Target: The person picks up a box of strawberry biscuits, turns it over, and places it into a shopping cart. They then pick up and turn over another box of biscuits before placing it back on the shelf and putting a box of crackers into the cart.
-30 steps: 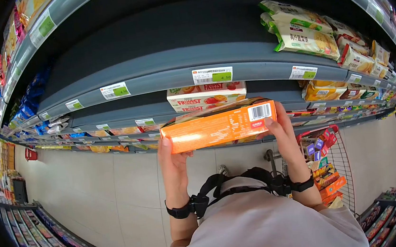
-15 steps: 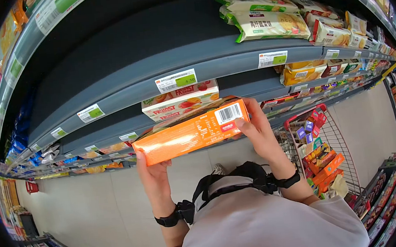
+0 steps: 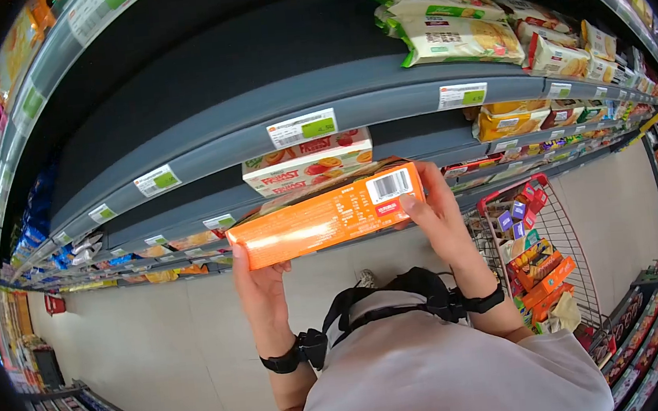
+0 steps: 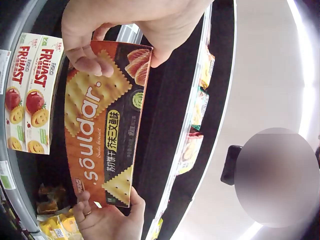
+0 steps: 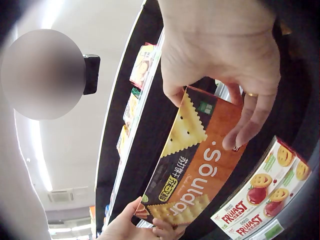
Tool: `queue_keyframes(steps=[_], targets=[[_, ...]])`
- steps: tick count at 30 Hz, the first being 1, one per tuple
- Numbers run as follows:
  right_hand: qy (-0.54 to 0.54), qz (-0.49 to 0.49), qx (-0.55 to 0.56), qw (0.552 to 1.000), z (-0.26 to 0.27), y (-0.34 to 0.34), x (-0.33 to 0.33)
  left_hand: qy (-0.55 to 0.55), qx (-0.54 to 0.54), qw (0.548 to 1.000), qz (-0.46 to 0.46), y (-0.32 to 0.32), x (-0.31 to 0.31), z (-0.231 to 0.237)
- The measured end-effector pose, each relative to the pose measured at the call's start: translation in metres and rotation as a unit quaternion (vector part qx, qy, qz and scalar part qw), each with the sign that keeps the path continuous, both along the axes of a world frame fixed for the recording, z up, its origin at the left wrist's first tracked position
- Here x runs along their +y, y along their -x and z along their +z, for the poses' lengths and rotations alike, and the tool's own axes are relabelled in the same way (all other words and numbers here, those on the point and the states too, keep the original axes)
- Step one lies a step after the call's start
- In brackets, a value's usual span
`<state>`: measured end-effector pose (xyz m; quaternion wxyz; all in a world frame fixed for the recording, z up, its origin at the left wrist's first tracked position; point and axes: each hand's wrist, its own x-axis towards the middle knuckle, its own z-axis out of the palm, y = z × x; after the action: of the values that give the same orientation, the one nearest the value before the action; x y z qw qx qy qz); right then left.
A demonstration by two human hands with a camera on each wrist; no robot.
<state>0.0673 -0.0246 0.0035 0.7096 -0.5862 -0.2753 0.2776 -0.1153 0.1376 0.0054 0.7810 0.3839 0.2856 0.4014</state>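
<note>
An orange and black box of soda biscuits [image 3: 322, 220] is held level between both hands, its barcode side facing up at the head camera. My left hand [image 3: 262, 295] grips the left end, thumb on the near side and fingers underneath. At the other end, my right hand [image 3: 439, 215] grips the box with its thumb beside the barcode. The left wrist view shows the front of the biscuit box [image 4: 102, 125], with crackers pictured and "souldar" printed on it. A ring is visible on the right hand [image 5: 225, 75] in the right wrist view.
Behind the biscuit box, white Fruiast boxes [image 3: 309, 164] stand on a lower shelf. Green-and-white biscuit packs [image 3: 455, 35] lie on the shelf [image 3: 235, 131] above, at the right. A shopping cart [image 3: 580, 260] holding several packages stands on the floor [image 3: 167, 332] to the right.
In the head view, the box and both hands shifted left and slightly down, then a little back to the right. The shelves and cart shifted too. Both hands kept their grip.
</note>
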Motion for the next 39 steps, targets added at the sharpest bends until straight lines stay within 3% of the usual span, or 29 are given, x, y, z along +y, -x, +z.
queue_keyframes(steps=[18,34,39], targets=[[0.024,0.042,0.025,0.999,0.010,0.008,0.012,0.020,-0.021,0.999,0.030,0.013,0.005,-0.003],[0.076,0.007,-0.071,0.995,0.004,0.014,0.022,0.030,-0.033,0.999,0.019,0.024,0.015,-0.023],[0.075,0.040,-0.034,0.996,0.008,0.019,0.029,0.044,-0.051,0.997,0.032,0.033,0.018,-0.034]])
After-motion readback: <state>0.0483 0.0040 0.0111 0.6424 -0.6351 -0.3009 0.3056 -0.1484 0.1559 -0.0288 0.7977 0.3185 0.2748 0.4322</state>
